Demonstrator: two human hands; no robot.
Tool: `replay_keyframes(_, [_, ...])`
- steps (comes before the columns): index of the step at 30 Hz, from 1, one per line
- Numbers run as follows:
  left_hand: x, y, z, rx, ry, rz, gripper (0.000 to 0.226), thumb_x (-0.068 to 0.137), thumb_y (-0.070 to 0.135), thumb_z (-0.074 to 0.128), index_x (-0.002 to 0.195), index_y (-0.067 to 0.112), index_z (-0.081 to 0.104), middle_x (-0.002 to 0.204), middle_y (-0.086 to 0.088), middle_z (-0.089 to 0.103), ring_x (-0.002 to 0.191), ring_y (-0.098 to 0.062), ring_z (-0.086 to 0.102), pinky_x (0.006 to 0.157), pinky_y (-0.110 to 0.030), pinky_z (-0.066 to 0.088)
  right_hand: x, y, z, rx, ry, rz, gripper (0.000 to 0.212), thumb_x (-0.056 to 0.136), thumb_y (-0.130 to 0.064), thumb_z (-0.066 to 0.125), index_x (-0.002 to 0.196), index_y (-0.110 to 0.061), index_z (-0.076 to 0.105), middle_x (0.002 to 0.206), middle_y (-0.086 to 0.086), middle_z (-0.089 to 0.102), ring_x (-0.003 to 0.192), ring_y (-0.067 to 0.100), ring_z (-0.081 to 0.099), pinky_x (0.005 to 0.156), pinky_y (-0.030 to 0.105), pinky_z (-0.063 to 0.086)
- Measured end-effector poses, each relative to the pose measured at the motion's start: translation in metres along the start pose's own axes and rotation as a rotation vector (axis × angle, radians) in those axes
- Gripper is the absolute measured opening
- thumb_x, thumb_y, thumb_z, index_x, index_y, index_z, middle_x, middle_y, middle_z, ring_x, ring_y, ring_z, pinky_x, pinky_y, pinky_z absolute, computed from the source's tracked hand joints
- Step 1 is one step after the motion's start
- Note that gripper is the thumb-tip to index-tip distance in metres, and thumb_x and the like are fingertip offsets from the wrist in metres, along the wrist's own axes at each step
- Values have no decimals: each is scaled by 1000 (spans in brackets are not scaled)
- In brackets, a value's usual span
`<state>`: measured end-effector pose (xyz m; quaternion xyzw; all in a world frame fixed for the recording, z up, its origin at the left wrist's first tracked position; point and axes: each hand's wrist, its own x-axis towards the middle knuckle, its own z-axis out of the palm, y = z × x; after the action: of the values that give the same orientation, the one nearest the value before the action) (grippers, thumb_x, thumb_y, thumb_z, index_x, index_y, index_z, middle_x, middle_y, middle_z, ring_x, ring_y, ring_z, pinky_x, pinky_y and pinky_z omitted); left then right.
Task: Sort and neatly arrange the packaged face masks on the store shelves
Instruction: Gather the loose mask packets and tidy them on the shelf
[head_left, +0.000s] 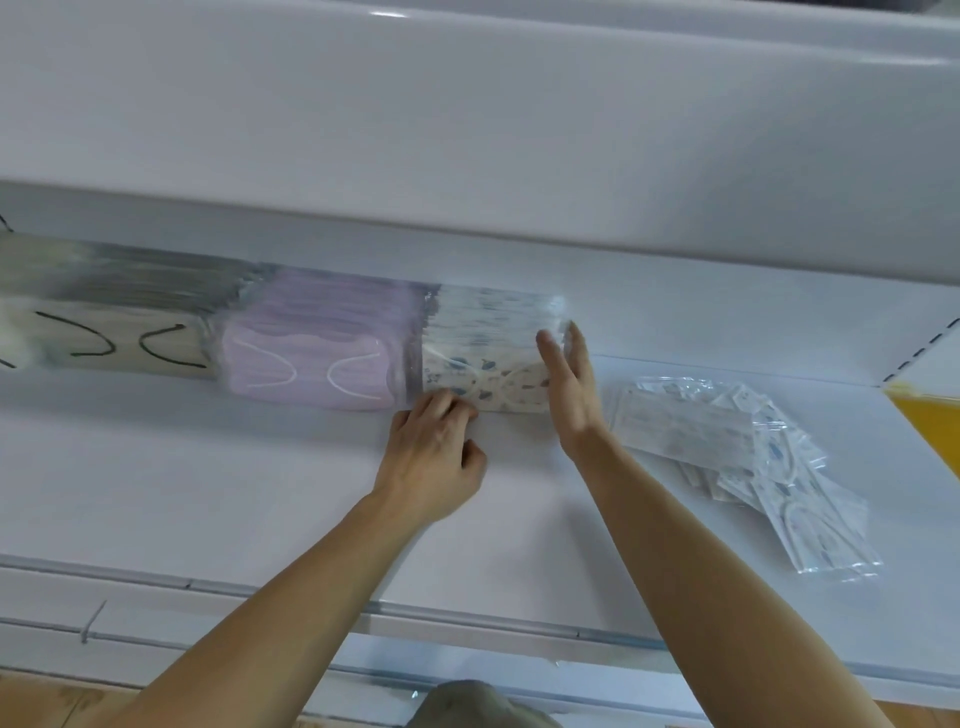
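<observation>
Packaged face masks stand in a row along the back of the white shelf (260, 493). From the left come beige packs with black loops (109, 338), lilac packs (311, 358), and cream packs with a blue print (488, 343). My left hand (436, 457) has its fingers curled against the lower front edge of the printed stack. My right hand (569, 384) is flat with straight fingers, pressing the stack's right end. A loose heap of the same printed packs (748, 457) lies on the shelf to the right of my right arm.
An upper shelf (467, 156) overhangs the row closely. A yellow item (930, 415) sits at the far right edge. The shelf's front lip with a clear price rail (467, 618) runs below my forearms.
</observation>
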<state>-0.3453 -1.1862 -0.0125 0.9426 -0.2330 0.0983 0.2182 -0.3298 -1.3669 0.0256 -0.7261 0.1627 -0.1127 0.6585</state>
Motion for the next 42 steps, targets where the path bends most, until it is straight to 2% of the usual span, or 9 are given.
replay_keyframes(3, [-1, 0, 0, 2, 12, -15, 32, 74, 23, 58, 103, 13, 67, 109, 1, 58, 106, -23, 59, 84, -39, 46, 7, 1, 2, 103, 161, -14, 71, 102, -63, 39, 160, -22, 32, 164, -2, 35, 146, 8, 35, 120, 29, 26])
replay_keyframes(7, [-1, -1, 1, 11, 38, 0, 29, 74, 21, 60, 100, 12, 67, 109, 0, 58, 106, -23, 59, 80, -38, 46, 25, -3, 4, 165, 48, 91, 99, 81, -87, 31, 156, -23, 43, 160, -3, 43, 149, 13, 37, 126, 43, 26])
replay_keyframes(11, [-1, -5, 5, 8, 71, 36, 32, 73, 22, 57, 100, 11, 68, 110, -2, 60, 109, -26, 60, 80, -40, 48, 7, -14, -11, 122, 109, 0, 80, 94, -69, 33, 156, -19, 41, 160, 0, 43, 147, 12, 39, 125, 37, 26])
replay_keyframes(20, [-3, 15, 16, 38, -37, 275, 39, 90, 35, 50, 118, 15, 68, 126, 1, 61, 113, -28, 63, 90, -43, 50, -34, 14, -226, -770, 436, -239, 29, 88, -14, 68, 117, -18, 69, 125, 12, 62, 118, 32, 58, 101, 32, 40])
replay_keyframes(24, [4, 84, 38, 5, -355, 351, 76, 99, 58, 35, 163, 21, 19, 172, -2, 9, 157, -17, 13, 124, -48, 14, -41, 40, -269, -898, 326, 167, 55, 101, -54, 44, 144, -20, 51, 144, 19, 53, 136, 39, 45, 112, 50, 35])
replay_keyframes(27, [29, 142, 60, -78, -365, 269, 89, 96, 47, 47, 163, 28, -10, 172, -5, -11, 159, -22, -2, 126, -49, 8, -46, 55, -260, -991, 214, -4, 57, 103, -52, 32, 147, -20, 48, 151, 10, 49, 141, 32, 40, 115, 53, 29])
replay_keyframes(33, [80, 188, 57, -173, -264, 223, 49, 83, 21, 52, 130, 25, 66, 130, -6, 70, 121, -32, 63, 95, -41, 53, -49, 48, -271, -443, 367, -154, 49, 99, -44, 34, 130, -20, 63, 130, 3, 65, 123, 21, 56, 96, 28, 39])
replay_keyframes(37, [109, 198, 17, -199, -232, 268, 15, 83, 9, 51, 78, 23, 52, 82, -1, 60, 87, -37, 61, 70, -35, 46, -49, 51, -281, -106, 502, -129, 34, 92, -33, 42, 107, -17, 68, 103, -4, 69, 101, 17, 63, 82, 31, 47])
replay_keyframes(42, [129, 245, -3, -315, -391, 115, 16, 81, 23, 69, 89, 22, 55, 86, -1, 62, 77, -27, 56, 62, -34, 43, -47, 53, -286, 5, 517, -105, 25, 91, -31, 46, 98, -21, 68, 99, -2, 70, 100, 22, 65, 93, 46, 51])
